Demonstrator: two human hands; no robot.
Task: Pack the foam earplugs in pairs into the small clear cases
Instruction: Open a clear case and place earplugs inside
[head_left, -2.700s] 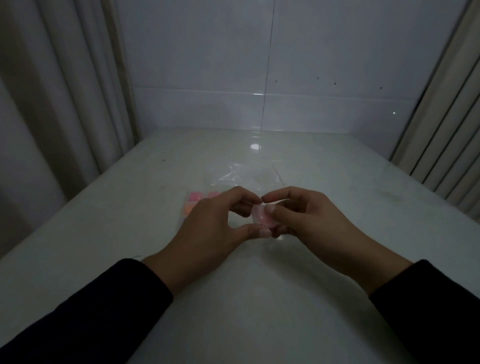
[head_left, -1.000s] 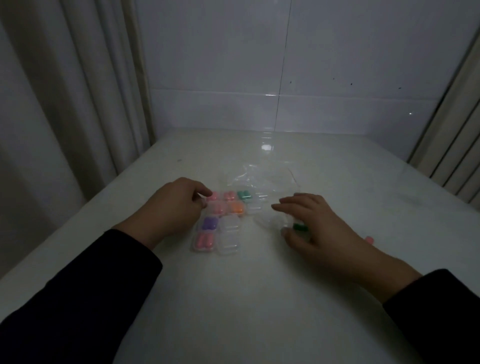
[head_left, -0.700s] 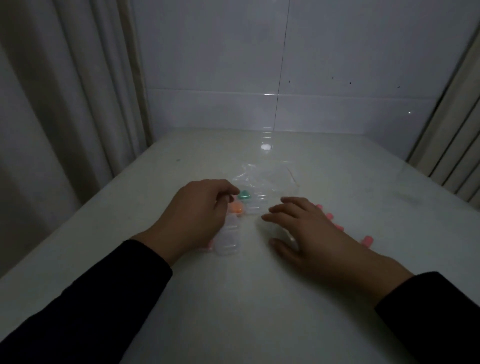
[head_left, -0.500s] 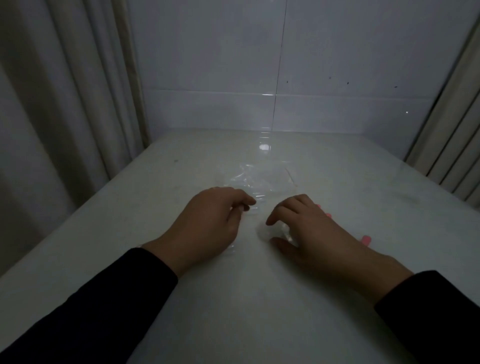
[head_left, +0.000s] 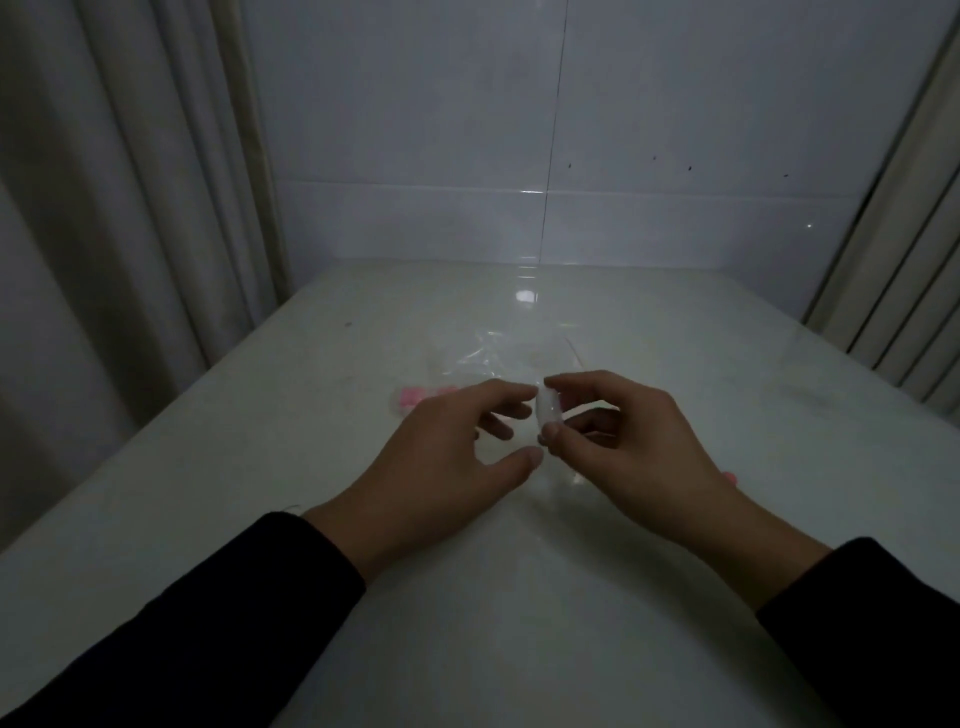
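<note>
A small, clear, empty-looking case (head_left: 549, 414) is pinched between thumb and forefinger of the right hand (head_left: 628, 447); the left hand (head_left: 441, 457) hovers beside it, fingers loose, holding nothing.

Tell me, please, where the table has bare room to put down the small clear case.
Free: the white table between the two black sleeves, and its left side beside the curtain. Crowded: behind the left hand, where pink packed cases and a clear plastic bag lie. The right hand pinches the small clear case.
</note>
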